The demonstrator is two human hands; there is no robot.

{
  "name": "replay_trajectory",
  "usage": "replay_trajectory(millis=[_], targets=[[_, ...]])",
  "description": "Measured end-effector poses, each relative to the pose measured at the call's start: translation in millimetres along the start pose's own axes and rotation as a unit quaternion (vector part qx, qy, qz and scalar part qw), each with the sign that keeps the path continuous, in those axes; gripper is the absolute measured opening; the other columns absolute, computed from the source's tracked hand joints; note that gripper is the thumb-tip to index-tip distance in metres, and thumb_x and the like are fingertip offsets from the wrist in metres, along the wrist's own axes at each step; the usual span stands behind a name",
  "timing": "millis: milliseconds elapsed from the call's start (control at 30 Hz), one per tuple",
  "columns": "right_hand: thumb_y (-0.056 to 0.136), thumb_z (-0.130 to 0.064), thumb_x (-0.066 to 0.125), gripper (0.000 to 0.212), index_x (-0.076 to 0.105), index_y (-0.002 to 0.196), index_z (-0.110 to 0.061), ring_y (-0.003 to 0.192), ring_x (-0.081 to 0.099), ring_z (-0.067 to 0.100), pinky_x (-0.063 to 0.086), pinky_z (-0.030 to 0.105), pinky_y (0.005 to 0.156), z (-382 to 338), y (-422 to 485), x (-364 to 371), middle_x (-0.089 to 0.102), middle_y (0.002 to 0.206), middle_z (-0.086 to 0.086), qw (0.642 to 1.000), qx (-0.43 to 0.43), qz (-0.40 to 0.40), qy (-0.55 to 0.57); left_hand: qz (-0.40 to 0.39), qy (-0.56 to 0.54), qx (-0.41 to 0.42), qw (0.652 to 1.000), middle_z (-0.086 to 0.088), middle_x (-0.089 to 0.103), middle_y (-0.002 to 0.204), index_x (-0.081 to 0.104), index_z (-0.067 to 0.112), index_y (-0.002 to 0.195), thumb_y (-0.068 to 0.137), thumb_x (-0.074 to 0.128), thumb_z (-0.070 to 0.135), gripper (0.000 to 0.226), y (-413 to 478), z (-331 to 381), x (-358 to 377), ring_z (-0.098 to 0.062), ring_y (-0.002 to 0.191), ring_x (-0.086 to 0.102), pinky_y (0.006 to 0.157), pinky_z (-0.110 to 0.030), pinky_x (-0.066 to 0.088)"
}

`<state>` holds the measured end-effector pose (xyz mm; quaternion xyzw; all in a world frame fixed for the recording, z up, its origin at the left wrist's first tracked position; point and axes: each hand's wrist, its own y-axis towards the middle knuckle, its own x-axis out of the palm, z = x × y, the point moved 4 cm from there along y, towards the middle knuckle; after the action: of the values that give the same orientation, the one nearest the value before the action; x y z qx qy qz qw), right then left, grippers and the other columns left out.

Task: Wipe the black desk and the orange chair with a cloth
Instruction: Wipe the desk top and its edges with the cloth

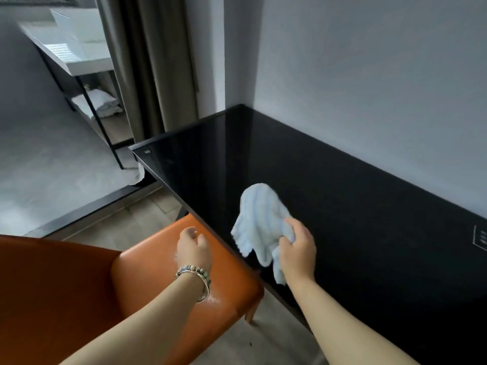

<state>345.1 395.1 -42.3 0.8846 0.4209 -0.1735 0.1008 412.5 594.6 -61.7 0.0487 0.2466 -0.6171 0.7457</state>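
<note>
Now the right hand (296, 248) is closed around a light blue cloth (261, 225). The cloth is bunched up in the fingers, and its loose part spreads out over the black table (342, 206), near the table's front edge. It is hard to tell how much of the cloth lies flat on the shiny top.

The left hand (193, 247) holds nothing. Its fingers are curled loosely and point down at the seat of the orange chair (163, 259). It is right over the seat, but you cannot tell if it touches. The wrist wears a beaded bracelet (196, 272) and a thin metal bangle beside it. The chair is pushed partly under the table, and one of its legs stands on the pale wood floor (147, 222).

The table stands in a corner against a grey wall (369, 88). To the left hangs a brown curtain (158, 61). Farther left is a white shelf on a thin black frame (79, 48), with folded white towels (102, 102) lower down.
</note>
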Motion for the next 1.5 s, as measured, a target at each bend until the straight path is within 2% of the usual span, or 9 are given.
replay_trajectory(millis=[100, 333, 433, 633, 900, 1100, 1200, 1300, 1500], targets=[[0.084, -0.002, 0.047, 0.035, 0.057, 0.112, -0.020, 0.105, 0.055, 0.026, 0.049, 0.035, 0.083, 8.3, 25.0, -20.7, 0.057, 0.115, 0.002, 0.986, 0.019, 0.146, -0.075, -0.031, 0.003, 0.003, 1.000, -0.009, 0.052, 0.131, 0.042, 0.007, 0.132, 0.097, 0.038, 0.016, 0.036, 18.3, 2.1, -1.0, -0.018, 0.085, 0.054, 0.075, -0.032, 0.044], [0.092, -0.043, 0.034, 0.035, 0.048, 0.117, -0.022, 0.096, 0.049, 0.031, 0.042, 0.043, 0.076, 54.6, 41.2, -13.5, 0.047, 0.119, 0.009, 0.925, 0.336, 0.107, -0.142, -0.073, 0.039, 0.020, 0.996, -0.003, 0.057, 0.121, 0.045, 0.012, 0.127, 0.098, 0.039, 0.021, 0.031, 47.3, 4.7, -6.0, -0.010, 0.072, 0.055, 0.058, -0.025, 0.044], [0.089, -0.042, 0.035, 0.033, 0.058, 0.092, -0.019, 0.079, 0.056, 0.023, 0.045, 0.034, 0.063, 39.6, 45.7, 31.4, 0.057, 0.102, 0.008, 0.952, 0.290, 0.046, -0.091, -0.066, 0.039, -0.001, 0.997, -0.004, 0.058, 0.122, 0.045, 0.014, 0.127, 0.097, 0.039, 0.023, 0.032, 58.8, -2.6, -14.6, -0.020, 0.091, 0.060, 0.074, -0.035, 0.052], [0.079, 0.003, 0.042, 0.032, 0.061, 0.081, -0.023, 0.086, 0.057, 0.014, 0.045, 0.023, 0.069, -25.9, 25.4, 133.2, 0.061, 0.085, -0.004, 0.952, 0.072, -0.289, -0.072, -0.011, 0.030, -0.021, 0.999, -0.010, 0.065, 0.099, 0.053, 0.008, 0.115, 0.095, 0.042, 0.019, 0.026, 71.2, -5.1, -34.9, -0.025, 0.075, 0.059, 0.062, -0.032, 0.044], [0.081, 0.006, 0.047, 0.032, 0.060, 0.107, -0.009, 0.107, 0.049, 0.029, 0.043, 0.034, 0.085, -37.7, 70.3, 64.3, 0.058, 0.115, 0.007, 0.996, -0.042, 0.066, -0.045, -0.007, 0.025, 0.007, 1.000, -0.004, 0.059, 0.118, 0.047, 0.011, 0.127, 0.097, 0.040, 0.024, 0.034, 73.2, 16.9, -18.2, -0.016, 0.073, 0.057, 0.065, -0.028, 0.045], [0.089, -0.003, 0.045, 0.035, 0.053, 0.120, -0.017, 0.117, 0.042, 0.035, 0.037, 0.051, 0.094, 13.5, 101.1, -38.0, 0.053, 0.131, 0.007, 0.951, 0.081, 0.238, -0.181, -0.067, 0.031, 0.027, 0.997, -0.005, 0.059, 0.122, 0.047, 0.012, 0.128, 0.096, 0.044, 0.023, 0.034, 65.0, 34.3, 32.3, -0.015, 0.082, 0.059, 0.062, -0.025, 0.043], [0.091, -0.012, 0.043, 0.041, 0.040, 0.131, -0.021, 0.126, 0.032, 0.035, 0.026, 0.052, 0.100, 50.0, 103.4, -68.5, 0.036, 0.144, 0.007, 0.924, 0.195, 0.193, -0.267, -0.096, 0.071, 0.052, 0.992, -0.006, 0.053, 0.132, 0.045, 0.012, 0.133, 0.095, 0.046, 0.020, 0.039, 62.1, 42.7, 46.9, -0.014, 0.094, 0.058, 0.074, -0.023, 0.040], [0.091, -0.020, 0.049, 0.049, 0.032, 0.137, -0.017, 0.120, 0.036, 0.038, 0.036, 0.049, 0.095, 78.5, 103.5, -77.1, 0.035, 0.138, 0.011, 0.905, 0.293, 0.112, -0.289, -0.110, 0.104, 0.086, 0.985, -0.007, 0.047, 0.137, 0.040, 0.015, 0.137, 0.094, 0.047, 0.020, 0.044, 60.8, 46.7, 52.6, 0.002, 0.064, 0.048, 0.058, -0.016, 0.039], [0.072, -0.023, 0.053, 0.027, 0.053, 0.098, -0.015, 0.085, 0.058, 0.032, 0.052, 0.043, 0.078, 84.9, 131.6, -29.2, 0.060, 0.100, 0.007, 0.920, 0.246, 0.014, -0.305, -0.081, 0.185, 0.122, 0.972, -0.004, 0.041, 0.140, 0.040, 0.019, 0.137, 0.094, 0.048, 0.023, 0.044, 67.1, 41.3, 20.6, 0.000, 0.078, 0.046, 0.071, -0.016, 0.037]])
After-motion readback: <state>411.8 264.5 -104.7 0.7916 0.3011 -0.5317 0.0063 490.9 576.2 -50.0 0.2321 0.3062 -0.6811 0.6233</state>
